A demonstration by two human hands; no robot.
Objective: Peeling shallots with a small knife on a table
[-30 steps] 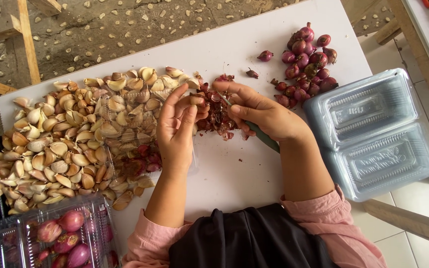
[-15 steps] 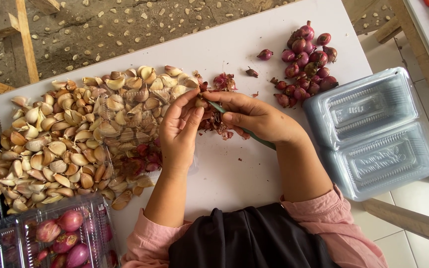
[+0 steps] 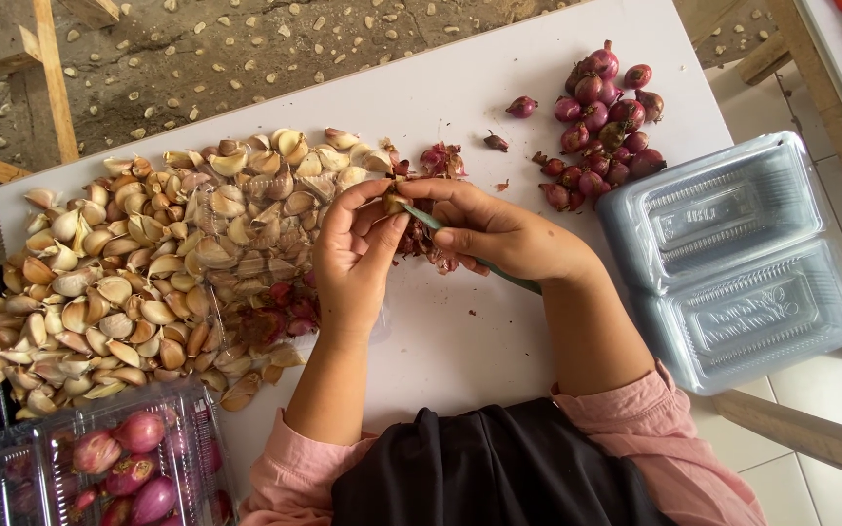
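Note:
My left hand [image 3: 355, 255] pinches a small garlic clove [image 3: 394, 202] over the white table [image 3: 460, 97]. My right hand [image 3: 494, 234] grips a thin green-handled knife [image 3: 499, 273], its tip against the clove. A big pile of garlic cloves and papery skins [image 3: 148, 273] lies left of my hands. Red peel scraps [image 3: 431, 244] lie under my fingers. A heap of unpeeled shallots [image 3: 601, 122] sits at the far right of the table.
Two empty clear plastic trays [image 3: 733, 263] rest at the table's right edge. A clear box with peeled shallots [image 3: 119, 468] stands at the near left corner. Stray shallots [image 3: 521, 105] lie apart. Wooden frame pieces [image 3: 46, 78] cross the gravelly ground beyond.
Both hands have shifted slightly left and closer together, and the knife tip now meets the clove in my left fingers.

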